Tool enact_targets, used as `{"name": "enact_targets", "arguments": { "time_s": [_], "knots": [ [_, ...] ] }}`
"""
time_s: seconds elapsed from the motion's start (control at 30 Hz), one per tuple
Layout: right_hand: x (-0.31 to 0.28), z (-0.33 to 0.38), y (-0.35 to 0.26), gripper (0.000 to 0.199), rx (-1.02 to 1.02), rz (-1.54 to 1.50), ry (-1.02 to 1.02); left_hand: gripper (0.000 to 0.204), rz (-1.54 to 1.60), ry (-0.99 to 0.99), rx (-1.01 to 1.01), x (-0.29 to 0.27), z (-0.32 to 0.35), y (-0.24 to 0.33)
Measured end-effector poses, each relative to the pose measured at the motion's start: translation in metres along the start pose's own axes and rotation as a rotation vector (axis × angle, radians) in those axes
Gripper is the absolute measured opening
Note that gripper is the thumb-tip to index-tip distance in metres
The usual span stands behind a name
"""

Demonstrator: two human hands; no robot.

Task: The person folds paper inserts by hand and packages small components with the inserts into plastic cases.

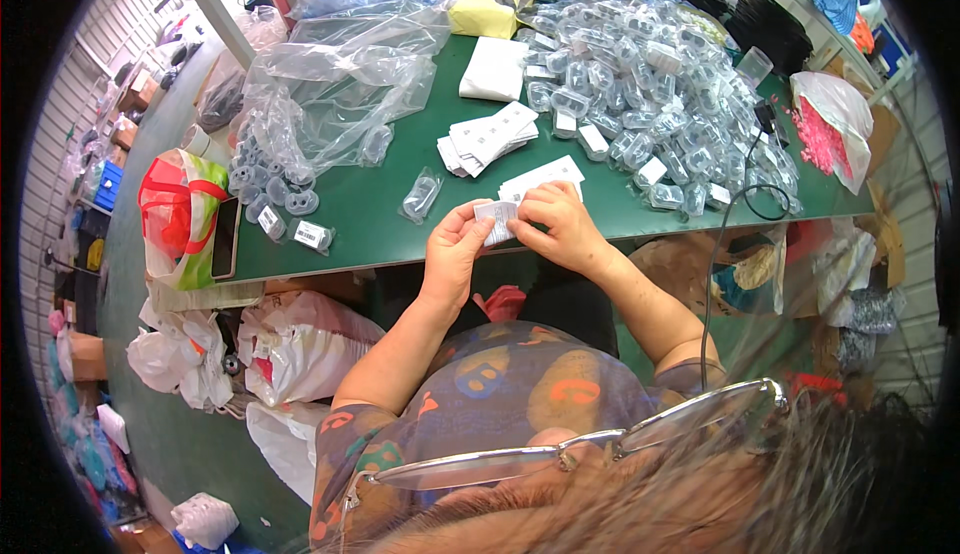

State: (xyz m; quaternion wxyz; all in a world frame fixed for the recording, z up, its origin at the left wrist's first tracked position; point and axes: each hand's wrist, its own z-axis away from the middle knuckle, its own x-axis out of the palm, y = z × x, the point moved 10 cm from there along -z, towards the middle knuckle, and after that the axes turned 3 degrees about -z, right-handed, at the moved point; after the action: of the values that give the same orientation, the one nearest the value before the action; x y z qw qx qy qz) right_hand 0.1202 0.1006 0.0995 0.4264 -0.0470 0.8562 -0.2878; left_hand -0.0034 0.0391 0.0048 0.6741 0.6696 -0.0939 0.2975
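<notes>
A green table (350,216) filled the middle of the view, its right side heaped with a large pile of clear plastic packs (640,84). A crumpled clear bag (340,79) lay to the left. Between them rested a fanned stack of white papers (487,139). At the near edge, the left hand (458,252) and right hand (562,226) pinched — fingers against thumbs — one small white slip (496,218).

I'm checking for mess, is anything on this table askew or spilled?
Mildly: the central pile of white paper slips lies fanned unevenly, not squared. At the right end of the green table, pink pieces show in an open white plastic bag, perhaps spilling.
</notes>
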Motion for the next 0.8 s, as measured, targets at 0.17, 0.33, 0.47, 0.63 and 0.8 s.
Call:
{"name": "enact_targets", "arguments": {
  "time_s": [0.17, 0.33, 0.47, 0.63, 0.8],
  "knots": [
    [0.001, 0.001, 0.006, 0.02, 0.035, -0.038, 0.023, 0.03, -0.038, 0.019, 0.014, 0.003, 0.002, 0.004],
    [0.003, 0.006, 0.011, 0.022, 0.069, -0.078, 0.071, 0.03, -0.071, 0.025, 0.056, 0.005, 0.003, 0.01],
    [-0.002, 0.008, 0.009, 0.018, 0.088, -0.075, 0.151, 0.028, -0.091, 0.019, 0.101, 0.007, 0.006, 0.015],
    [-0.003, 0.008, 0.008, 0.023, 0.116, -0.186, 0.222, 0.026, -0.083, 0.001, 0.108, 0.008, 0.007, 0.012],
    [-0.003, 0.013, 0.017, 0.025, 0.122, -0.36, 0.281, 0.024, -0.124, -0.019, 0.169, 0.01, 0.008, 0.017]
  ]
}}
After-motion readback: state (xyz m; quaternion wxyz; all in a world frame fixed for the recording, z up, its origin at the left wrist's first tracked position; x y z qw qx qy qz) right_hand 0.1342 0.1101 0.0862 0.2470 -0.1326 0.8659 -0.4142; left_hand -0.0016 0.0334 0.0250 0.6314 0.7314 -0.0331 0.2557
